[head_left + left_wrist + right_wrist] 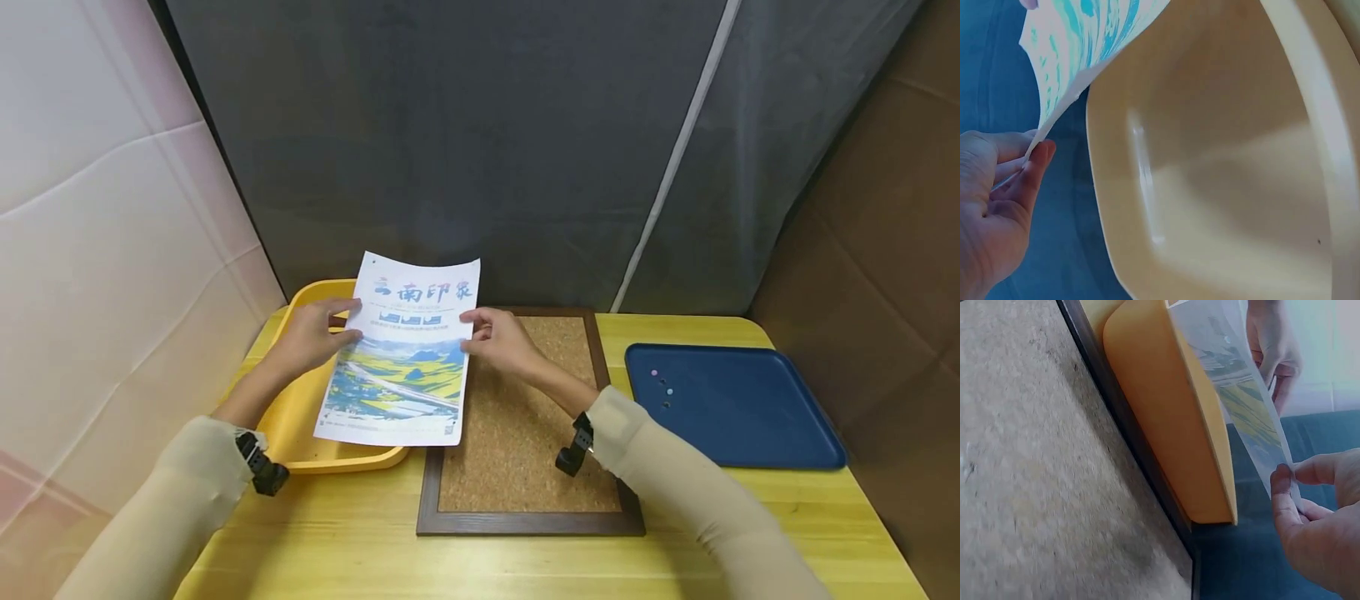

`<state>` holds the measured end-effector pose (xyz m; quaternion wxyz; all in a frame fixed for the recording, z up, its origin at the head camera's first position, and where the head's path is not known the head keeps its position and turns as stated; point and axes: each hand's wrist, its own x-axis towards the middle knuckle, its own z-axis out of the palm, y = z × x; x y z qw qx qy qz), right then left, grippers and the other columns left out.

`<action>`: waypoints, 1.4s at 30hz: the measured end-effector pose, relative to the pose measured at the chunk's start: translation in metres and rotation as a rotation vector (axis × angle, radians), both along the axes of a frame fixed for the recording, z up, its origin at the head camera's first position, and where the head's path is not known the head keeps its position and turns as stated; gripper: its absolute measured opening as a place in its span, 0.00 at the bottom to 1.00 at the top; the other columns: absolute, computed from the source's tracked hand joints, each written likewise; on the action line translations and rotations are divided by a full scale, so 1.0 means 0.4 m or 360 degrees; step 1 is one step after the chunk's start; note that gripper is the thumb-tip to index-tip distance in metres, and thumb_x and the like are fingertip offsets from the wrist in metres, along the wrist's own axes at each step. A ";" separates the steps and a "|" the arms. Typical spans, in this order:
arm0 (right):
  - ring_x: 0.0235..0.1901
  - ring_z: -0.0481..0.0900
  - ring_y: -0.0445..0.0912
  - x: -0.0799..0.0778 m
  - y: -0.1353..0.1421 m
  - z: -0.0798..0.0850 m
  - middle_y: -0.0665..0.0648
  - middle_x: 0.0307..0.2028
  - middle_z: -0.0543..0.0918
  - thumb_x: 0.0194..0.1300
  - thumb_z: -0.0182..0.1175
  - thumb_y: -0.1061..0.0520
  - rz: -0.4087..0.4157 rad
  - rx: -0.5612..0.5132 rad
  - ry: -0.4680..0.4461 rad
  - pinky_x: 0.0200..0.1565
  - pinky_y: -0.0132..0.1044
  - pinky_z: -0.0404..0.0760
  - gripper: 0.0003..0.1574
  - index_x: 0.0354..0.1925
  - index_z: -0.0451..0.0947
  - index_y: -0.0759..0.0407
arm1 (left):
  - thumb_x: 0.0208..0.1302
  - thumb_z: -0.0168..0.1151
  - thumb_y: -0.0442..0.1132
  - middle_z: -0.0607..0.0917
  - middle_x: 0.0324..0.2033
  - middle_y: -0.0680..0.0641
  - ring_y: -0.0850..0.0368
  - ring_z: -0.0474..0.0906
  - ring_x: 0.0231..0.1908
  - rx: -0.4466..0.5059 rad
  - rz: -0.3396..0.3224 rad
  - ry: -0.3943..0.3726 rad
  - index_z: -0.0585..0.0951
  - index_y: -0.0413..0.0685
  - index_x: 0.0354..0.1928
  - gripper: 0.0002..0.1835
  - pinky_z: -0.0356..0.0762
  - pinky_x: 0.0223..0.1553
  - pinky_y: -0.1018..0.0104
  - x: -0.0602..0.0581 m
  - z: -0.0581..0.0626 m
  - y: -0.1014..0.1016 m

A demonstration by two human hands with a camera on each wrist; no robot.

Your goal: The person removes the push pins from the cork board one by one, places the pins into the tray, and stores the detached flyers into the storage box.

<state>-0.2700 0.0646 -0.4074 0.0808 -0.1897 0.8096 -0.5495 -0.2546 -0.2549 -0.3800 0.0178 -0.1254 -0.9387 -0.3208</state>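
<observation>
A printed paper poster [405,358], with blue lettering and a green and blue landscape, is held up in the head view. My left hand [311,333] pinches its left edge between thumb and fingers. At the right edge my right hand [501,340] pinches it the same way. The sheet hangs over the yellow bin [288,408] and the left part of a framed cork board [540,458]. In the left wrist view the paper [1079,56] curves up from the fingers. The right wrist view shows the sheet [1247,412] almost edge-on.
A blue tray [742,408] lies on the wooden table [345,542] to the right, with several small pushpins [670,392] near its left side. Grey cloth [450,133] hangs behind the table. A pale curtain [112,208] stands left and a brown one [877,250] right.
</observation>
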 end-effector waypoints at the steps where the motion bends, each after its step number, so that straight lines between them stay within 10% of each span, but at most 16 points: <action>1: 0.31 0.79 0.40 -0.001 -0.009 -0.002 0.61 0.40 0.85 0.68 0.68 0.67 0.0004 -0.0006 -0.0015 0.30 0.30 0.72 0.28 0.65 0.78 0.70 | 0.69 0.70 0.29 0.74 0.70 0.26 0.26 0.81 0.60 -0.0019 0.0004 -0.0007 0.71 0.28 0.73 0.32 0.81 0.58 0.40 -0.001 0.000 -0.010; 15: 0.41 0.86 0.55 -0.016 -0.128 -0.021 0.62 0.45 0.87 0.70 0.68 0.64 0.0093 0.0048 -0.0020 0.32 0.31 0.75 0.29 0.67 0.77 0.65 | 0.71 0.70 0.33 0.74 0.68 0.23 0.25 0.80 0.59 -0.0086 0.0054 -0.0157 0.70 0.28 0.74 0.33 0.81 0.57 0.39 -0.007 -0.005 -0.129; 23: 0.37 0.86 0.42 -0.021 -0.191 -0.031 0.64 0.58 0.83 0.70 0.70 0.63 0.0040 0.0074 -0.0080 0.40 0.32 0.83 0.28 0.66 0.79 0.65 | 0.69 0.70 0.31 0.75 0.63 0.19 0.22 0.81 0.56 -0.0167 0.0048 -0.0110 0.71 0.24 0.71 0.32 0.81 0.55 0.37 -0.012 -0.021 -0.170; 42: 0.30 0.89 0.42 -0.030 -0.272 -0.078 0.59 0.45 0.87 0.66 0.74 0.62 -0.0072 0.0173 -0.0064 0.32 0.28 0.83 0.23 0.58 0.83 0.66 | 0.69 0.72 0.33 0.75 0.62 0.19 0.22 0.81 0.56 -0.0227 0.0099 -0.0261 0.70 0.24 0.72 0.35 0.84 0.54 0.40 -0.005 -0.069 -0.216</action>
